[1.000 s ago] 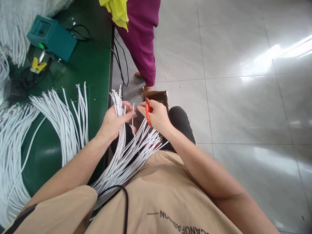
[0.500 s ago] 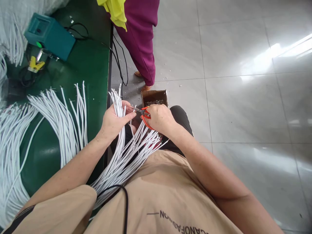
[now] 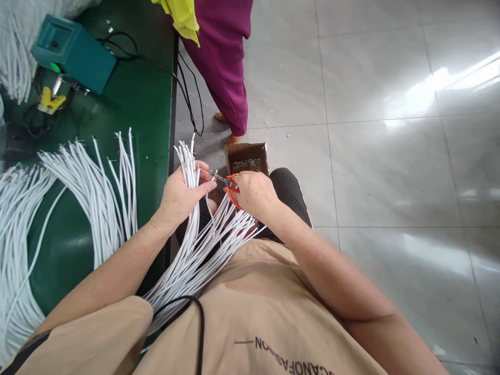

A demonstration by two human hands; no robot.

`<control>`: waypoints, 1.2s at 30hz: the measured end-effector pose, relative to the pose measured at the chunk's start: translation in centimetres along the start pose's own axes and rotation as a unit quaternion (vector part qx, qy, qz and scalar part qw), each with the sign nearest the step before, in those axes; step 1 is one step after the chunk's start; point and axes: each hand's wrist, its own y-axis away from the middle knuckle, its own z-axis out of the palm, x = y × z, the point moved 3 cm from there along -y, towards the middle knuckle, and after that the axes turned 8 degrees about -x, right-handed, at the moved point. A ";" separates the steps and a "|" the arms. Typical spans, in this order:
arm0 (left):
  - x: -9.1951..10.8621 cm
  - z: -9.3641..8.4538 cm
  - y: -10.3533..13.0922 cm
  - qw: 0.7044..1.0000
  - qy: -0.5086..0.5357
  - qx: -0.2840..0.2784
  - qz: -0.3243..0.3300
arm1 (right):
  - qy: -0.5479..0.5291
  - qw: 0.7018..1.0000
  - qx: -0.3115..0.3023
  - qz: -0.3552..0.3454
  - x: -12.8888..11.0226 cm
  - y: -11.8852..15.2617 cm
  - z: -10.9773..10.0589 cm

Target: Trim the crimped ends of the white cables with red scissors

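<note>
My left hand [image 3: 177,195] is wrapped round a bundle of white cables [image 3: 191,208], their cut ends sticking up above the fingers. In my right hand [image 3: 258,194] is a pair of red-handled pliers [image 3: 232,191], perhaps cutters. Their narrow metal jaws point left, toward a single cable end near my left fingertips. Whether the jaws touch that cable I cannot tell. More white cables [image 3: 230,237] fan out across my lap below the pliers, their ends toward the right.
On the green table [image 3: 156,104] at left lie several bundles of white cables [image 3: 89,192] and a teal machine [image 3: 74,54] with a yellow clamp. A cardboard box [image 3: 266,156] with small scraps stands on the floor. Another person's purple-trousered leg [image 3: 230,67] is beyond it.
The view has shifted slightly, so the table items sit a little further left. Both hands keep nearly the same pose, with the pliers still beside the cable end.
</note>
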 end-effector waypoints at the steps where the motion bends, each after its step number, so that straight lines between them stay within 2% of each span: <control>1: 0.0 0.0 0.0 1.000 0.007 -0.002 0.000 | -0.005 1.000 -0.001 0.000 0.0 0.0 0.1; 8: 0.0 0.2 -0.1 0.999 0.046 0.013 0.004 | -0.020 1.000 -0.001 0.016 0.2 0.2 0.4; 14: 0.1 0.2 0.2 1.000 0.020 0.005 0.002 | -0.014 0.999 -0.021 0.040 -0.2 0.4 0.1; 17: 0.2 0.1 0.3 1.000 0.016 -0.001 0.004 | -0.020 0.999 0.001 0.026 -0.3 0.0 0.5; 19: 0.2 0.1 0.2 1.000 0.002 0.000 0.002 | -0.051 0.999 0.007 0.012 -0.1 -0.3 1.0; 21: 0.2 0.1 0.1 1.000 -0.005 0.003 -0.002 | -0.128 0.992 0.003 0.013 0.4 -0.7 1.6; 23: 0.2 0.1 0.0 1.000 0.000 0.005 -0.008 | -0.262 0.964 0.017 0.030 0.9 -0.9 1.8; 26: 0.2 0.1 0.0 1.000 0.002 0.005 -0.012 | -0.493 0.868 0.057 0.012 0.9 -1.1 1.7; 28: 0.3 0.1 0.1 1.000 0.000 0.003 -0.011 | -0.585 0.808 0.068 -0.011 0.3 -1.2 1.4; 29: 0.4 0.1 0.1 1.000 0.000 0.002 -0.011 | -0.610 0.789 0.069 -0.012 0.0 -1.3 1.3; 33: 0.4 0.1 0.1 1.000 -0.010 0.000 -0.005 | -0.661 0.748 0.053 0.018 -0.7 -1.4 1.5; 36: 0.0 0.2 0.0 1.000 0.001 -0.002 -0.003 | -0.692 0.719 0.062 0.014 -0.7 -1.6 1.9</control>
